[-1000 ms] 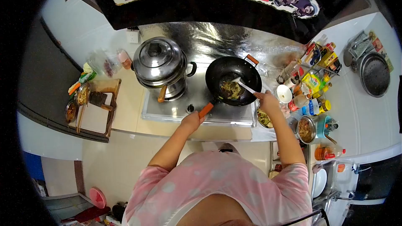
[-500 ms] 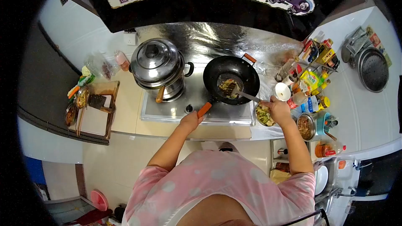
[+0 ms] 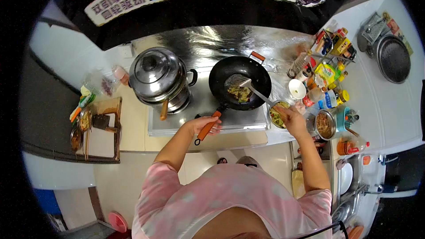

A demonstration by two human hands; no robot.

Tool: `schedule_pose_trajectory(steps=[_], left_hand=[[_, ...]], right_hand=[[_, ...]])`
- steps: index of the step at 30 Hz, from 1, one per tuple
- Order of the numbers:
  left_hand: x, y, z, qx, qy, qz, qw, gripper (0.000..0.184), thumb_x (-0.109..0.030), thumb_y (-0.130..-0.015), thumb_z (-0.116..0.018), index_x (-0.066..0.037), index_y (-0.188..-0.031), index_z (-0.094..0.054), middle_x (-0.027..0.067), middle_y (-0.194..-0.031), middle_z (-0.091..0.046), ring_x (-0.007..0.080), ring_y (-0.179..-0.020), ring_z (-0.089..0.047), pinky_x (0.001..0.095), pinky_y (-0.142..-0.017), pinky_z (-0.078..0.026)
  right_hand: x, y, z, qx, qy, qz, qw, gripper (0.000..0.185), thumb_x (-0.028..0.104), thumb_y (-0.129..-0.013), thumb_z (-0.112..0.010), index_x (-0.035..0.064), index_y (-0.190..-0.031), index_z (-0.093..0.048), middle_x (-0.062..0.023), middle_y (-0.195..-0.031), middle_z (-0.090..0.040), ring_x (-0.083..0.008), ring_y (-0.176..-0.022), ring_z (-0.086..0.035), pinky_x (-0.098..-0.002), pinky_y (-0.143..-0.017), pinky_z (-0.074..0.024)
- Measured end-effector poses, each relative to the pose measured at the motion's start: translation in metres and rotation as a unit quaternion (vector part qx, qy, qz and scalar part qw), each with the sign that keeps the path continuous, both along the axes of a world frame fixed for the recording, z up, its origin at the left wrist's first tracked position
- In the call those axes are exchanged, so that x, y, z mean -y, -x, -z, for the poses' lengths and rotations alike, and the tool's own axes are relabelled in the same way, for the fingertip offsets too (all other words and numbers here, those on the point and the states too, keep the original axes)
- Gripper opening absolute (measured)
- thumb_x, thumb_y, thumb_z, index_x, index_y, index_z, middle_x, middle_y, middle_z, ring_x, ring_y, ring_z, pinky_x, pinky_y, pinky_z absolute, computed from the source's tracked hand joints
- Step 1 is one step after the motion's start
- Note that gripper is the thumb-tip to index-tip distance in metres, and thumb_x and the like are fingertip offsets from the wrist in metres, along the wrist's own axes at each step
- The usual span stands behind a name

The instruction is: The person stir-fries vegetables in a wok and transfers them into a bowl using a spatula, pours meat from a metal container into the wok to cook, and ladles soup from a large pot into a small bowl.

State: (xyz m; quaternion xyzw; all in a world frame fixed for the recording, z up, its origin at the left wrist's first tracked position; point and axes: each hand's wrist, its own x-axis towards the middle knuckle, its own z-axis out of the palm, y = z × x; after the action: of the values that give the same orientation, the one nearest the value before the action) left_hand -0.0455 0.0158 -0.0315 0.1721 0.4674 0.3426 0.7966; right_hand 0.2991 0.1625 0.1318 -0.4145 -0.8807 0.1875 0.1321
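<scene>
A black wok (image 3: 221, 73) sits on the stove with chopped, greenish-brown food (image 3: 239, 93) in its bottom. Its orange handle (image 3: 208, 127) points toward me, lying across the palm side of my left hand (image 3: 201, 126). That hand's fingers are loosely extended under the handle, not wrapped around it. My right hand (image 3: 293, 119) is closed on the handle of a metal spatula (image 3: 261, 96), whose blade rests in the wok over the food. Beneath the right hand, partly covered by it, stands a bowl of chopped vegetables (image 3: 276, 118).
A steel steamer pot (image 3: 157, 77) stands left of the wok. At the right are a white bowl (image 3: 296, 88), a metal bowl of food (image 3: 325, 125) and several bottles (image 3: 327, 99). Further left lies a cutting board (image 3: 99, 141) with a cleaver (image 3: 102, 121).
My left hand has loosened from its grip on the wok handle, exposing its whole length. The spatula blade has shifted up and left in the wok, and the food has moved.
</scene>
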Motion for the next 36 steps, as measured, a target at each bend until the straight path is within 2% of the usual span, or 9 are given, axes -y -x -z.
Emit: schedule_pose_trajectory(steps=[5,6,9,10,14,20,26,32,36], left_hand=[[-0.015,0.004,0.036,0.188,0.017,-0.02,0.982,0.041,-0.035,-0.088,-0.057,-0.006,-0.117,-0.052,0.0032,-0.085,-0.055,0.0064,-0.058,-0.054,0.0199,-0.05,-0.049],[-0.017,0.0,0.027,0.213,0.073,-0.047,0.973,0.032,-0.032,-0.089,-0.055,-0.007,-0.109,-0.053,-0.0017,-0.07,-0.047,0.0019,-0.046,-0.041,0.0169,-0.04,-0.038],[-0.019,0.004,0.035,0.275,0.082,-0.027,0.957,0.02,-0.031,-0.09,-0.056,-0.011,-0.091,-0.055,-0.0069,-0.062,-0.043,0.0001,-0.046,-0.037,0.0148,-0.041,-0.033],[-0.019,-0.001,0.017,0.254,0.092,-0.043,0.962,0.022,-0.031,-0.09,-0.056,-0.015,-0.079,-0.047,-0.009,-0.058,-0.039,-0.0007,-0.045,-0.034,0.0142,-0.04,-0.027],[-0.022,-0.007,0.007,0.179,0.061,-0.026,0.982,0.026,-0.028,-0.089,-0.059,-0.016,-0.073,-0.041,-0.0086,-0.057,-0.039,0.0001,-0.044,-0.034,0.015,-0.04,-0.025],[-0.016,-0.046,-0.003,0.079,0.057,-0.082,0.992,0.025,-0.022,-0.083,-0.066,-0.016,-0.074,-0.043,-0.0076,-0.056,-0.041,0.0016,-0.043,-0.035,0.018,-0.04,-0.028],[-0.015,-0.095,-0.038,-0.067,0.0,-0.114,0.991,0.025,-0.023,-0.08,-0.069,-0.014,-0.077,-0.045,-0.007,-0.056,-0.04,0.0021,-0.044,-0.034,0.0197,-0.042,-0.031],[-0.021,-0.165,-0.061,-0.083,-0.012,-0.164,0.983,0.026,-0.022,-0.08,-0.069,-0.012,-0.083,-0.045,-0.0068,-0.056,-0.037,0.0035,-0.043,-0.033,0.021,-0.041,-0.031],[-0.028,-0.206,-0.069,-0.097,-0.037,-0.181,0.978,0.026,-0.021,-0.081,-0.068,-0.01,-0.084,-0.045,-0.0055,-0.056,-0.038,0.0045,-0.042,-0.034,0.0216,-0.04,-0.031]], right_hand=[[0.008,-0.01,0.008,-0.044,0.061,0.029,0.997,0.046,0.005,-0.072,-0.067,0.0218,-0.114,-0.061,-0.0138,-0.098,-0.059,-0.0341,-0.086,-0.059,-0.0381,-0.073,-0.049],[0.005,-0.017,0.016,-0.041,0.063,0.036,0.997,0.046,0.005,-0.071,-0.068,0.0215,-0.114,-0.061,-0.015,-0.098,-0.059,-0.0347,-0.087,-0.058,-0.0381,-0.073,-0.049],[0.006,-0.026,0.025,-0.055,0.067,0.058,0.995,0.046,0.005,-0.073,-0.067,0.0212,-0.115,-0.06,-0.0163,-0.096,-0.058,-0.0352,-0.086,-0.058,-0.0393,-0.073,-0.0487],[0.006,-0.027,0.026,-0.041,0.07,0.064,0.995,0.045,0.004,-0.073,-0.066,0.0206,-0.115,-0.06,-0.0177,-0.094,-0.058,-0.0349,-0.086,-0.058,-0.0388,-0.074,-0.0481],[0.006,-0.033,0.027,-0.079,0.139,0.081,0.984,0.045,0.005,-0.074,-0.067,0.0186,-0.116,-0.059,-0.0176,-0.088,-0.059,-0.0319,-0.085,-0.057,-0.035,-0.077,-0.0473],[0.0,-0.056,0.054,-0.189,0.195,0.106,0.957,0.042,0.003,-0.075,-0.067,0.0109,-0.115,-0.059,-0.0118,-0.094,-0.059,-0.0241,-0.085,-0.056,-0.0339,-0.075,-0.0474],[-0.016,-0.083,0.053,-0.189,0.151,0.075,0.967,0.041,0.003,-0.074,-0.067,0.0079,-0.114,-0.059,-0.0122,-0.095,-0.059,-0.0252,-0.09,-0.057,-0.0339,-0.077,-0.0474],[-0.053,-0.093,0.042,-0.142,0.088,0.002,0.986,0.042,0.007,-0.077,-0.063,0.0178,-0.117,-0.058,-0.015,-0.105,-0.056,-0.032,-0.095,-0.056,-0.036,-0.079,-0.0469],[-0.065,-0.117,0.025,-0.089,0.051,-0.03,0.994,0.041,0.011,-0.078,-0.062,0.0232,-0.118,-0.057,-0.012,-0.105,-0.055,-0.0318,-0.091,-0.057,-0.0379,-0.078,-0.0472]])
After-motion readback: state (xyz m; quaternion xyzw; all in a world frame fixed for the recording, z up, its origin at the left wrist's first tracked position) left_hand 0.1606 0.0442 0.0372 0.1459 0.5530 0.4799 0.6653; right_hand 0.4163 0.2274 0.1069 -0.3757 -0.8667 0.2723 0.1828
